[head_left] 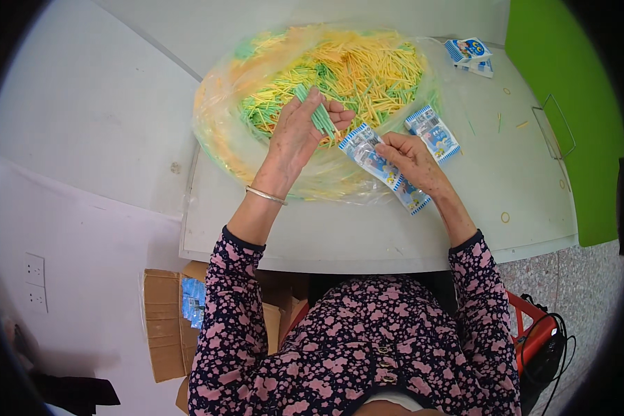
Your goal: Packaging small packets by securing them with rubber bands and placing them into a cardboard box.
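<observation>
My left hand (298, 128) is closed around a small bundle of thin green sticks (319, 116), held over the near side of a big clear plastic bag (222, 149). Loose yellow, green and orange sticks (367, 66) fill the bag. Between the thumb and fingers of my right hand (412, 161) is a blue-and-white packet (369, 154), its upper end close to the green sticks. A second packet (414, 199) shows beneath that hand, partly hidden; whether it is held too, I cannot tell. Another packet (433, 134) lies just beyond my right hand.
More packets (470, 55) lie at the table's far right. A few stray sticks (499, 123) and rubber bands (505, 217) are scattered on the right side. A green panel (568, 118) borders the table there. Below left stands an open cardboard box (165, 322) with blue packets inside.
</observation>
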Demonstrator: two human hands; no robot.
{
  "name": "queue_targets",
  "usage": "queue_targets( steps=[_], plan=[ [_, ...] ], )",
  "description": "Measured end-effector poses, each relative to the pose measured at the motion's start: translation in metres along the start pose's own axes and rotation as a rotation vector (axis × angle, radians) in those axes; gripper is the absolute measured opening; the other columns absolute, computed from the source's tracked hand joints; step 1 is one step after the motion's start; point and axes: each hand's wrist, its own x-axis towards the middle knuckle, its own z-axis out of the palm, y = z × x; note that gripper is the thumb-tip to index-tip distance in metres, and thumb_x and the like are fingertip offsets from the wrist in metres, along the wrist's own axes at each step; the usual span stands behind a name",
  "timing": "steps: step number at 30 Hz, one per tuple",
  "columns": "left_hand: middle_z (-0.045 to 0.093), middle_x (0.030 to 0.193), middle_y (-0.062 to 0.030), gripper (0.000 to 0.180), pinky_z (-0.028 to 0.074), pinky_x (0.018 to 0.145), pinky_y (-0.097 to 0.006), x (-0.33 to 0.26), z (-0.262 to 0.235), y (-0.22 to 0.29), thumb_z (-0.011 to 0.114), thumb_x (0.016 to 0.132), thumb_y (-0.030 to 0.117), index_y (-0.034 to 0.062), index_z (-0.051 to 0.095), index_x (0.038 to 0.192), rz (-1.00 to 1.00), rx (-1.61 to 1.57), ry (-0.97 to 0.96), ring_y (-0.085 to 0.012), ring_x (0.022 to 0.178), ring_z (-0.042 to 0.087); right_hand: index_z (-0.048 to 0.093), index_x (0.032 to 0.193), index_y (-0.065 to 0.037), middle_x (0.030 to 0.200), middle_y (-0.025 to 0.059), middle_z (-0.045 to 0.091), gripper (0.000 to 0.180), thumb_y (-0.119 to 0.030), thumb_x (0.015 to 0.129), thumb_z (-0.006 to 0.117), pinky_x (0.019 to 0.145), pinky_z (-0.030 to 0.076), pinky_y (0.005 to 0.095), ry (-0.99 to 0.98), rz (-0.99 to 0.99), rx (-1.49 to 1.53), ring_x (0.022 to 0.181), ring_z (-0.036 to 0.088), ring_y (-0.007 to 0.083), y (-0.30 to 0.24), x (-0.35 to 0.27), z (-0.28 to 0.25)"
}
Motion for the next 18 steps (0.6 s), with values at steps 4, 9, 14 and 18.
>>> queue_targets(
  steps=[4, 9, 14, 18],
  plan=[
    [0.059, 0.086, -0.0165, 0.023, 0.054, 0.072, -0.039, 0.0, 0.0, -0.005, 0.044, 0.095, 0.023, 0.0002, 0.045, 0.092, -0.011, 0.011, 0.041, -0.0317, 0.083, 0.064, 0.054, 0.075, -0.004, 0.064, -0.0087, 0.043, 0.022, -0.02, 0.091, 0.053, 0.05, 0.028, 0.0197, 0.013, -0.02, -0.02, 0.059, 0.035, 0.0003, 0.0, 0.0, 0.003],
    [0.06, 0.084, -0.0157, 0.025, 0.053, 0.07, -0.037, -0.007, 0.01, -0.009, 0.041, 0.096, 0.025, 0.0003, 0.045, 0.091, 0.031, 0.103, 0.037, -0.0285, 0.08, 0.065, 0.053, 0.074, -0.005, 0.064, -0.0087, 0.042, 0.022, -0.019, 0.091, 0.054, 0.05, 0.029, 0.0198, -0.017, 0.01, 0.013, 0.059, 0.035, 0.0003, 0.003, -0.002, 0.001],
    [0.06, 0.082, -0.0141, 0.026, 0.053, 0.068, -0.034, -0.013, 0.014, -0.01, 0.041, 0.096, 0.027, 0.0014, 0.045, 0.091, 0.049, 0.152, 0.01, -0.0263, 0.077, 0.065, 0.054, 0.076, -0.005, 0.064, -0.0087, 0.043, 0.019, -0.017, 0.09, 0.054, 0.05, 0.03, 0.0196, -0.041, 0.009, -0.007, 0.06, 0.036, 0.0001, 0.002, -0.004, 0.001],
    [0.06, 0.082, -0.0134, 0.027, 0.053, 0.067, -0.033, -0.012, 0.013, -0.012, 0.041, 0.096, 0.028, 0.0017, 0.045, 0.091, 0.076, 0.158, 0.035, -0.025, 0.077, 0.065, 0.052, 0.075, -0.005, 0.064, -0.0088, 0.043, 0.019, -0.016, 0.09, 0.054, 0.052, 0.031, 0.0194, -0.01, 0.048, 0.062, 0.061, 0.036, -0.0001, 0.002, -0.003, 0.007]
  ],
)
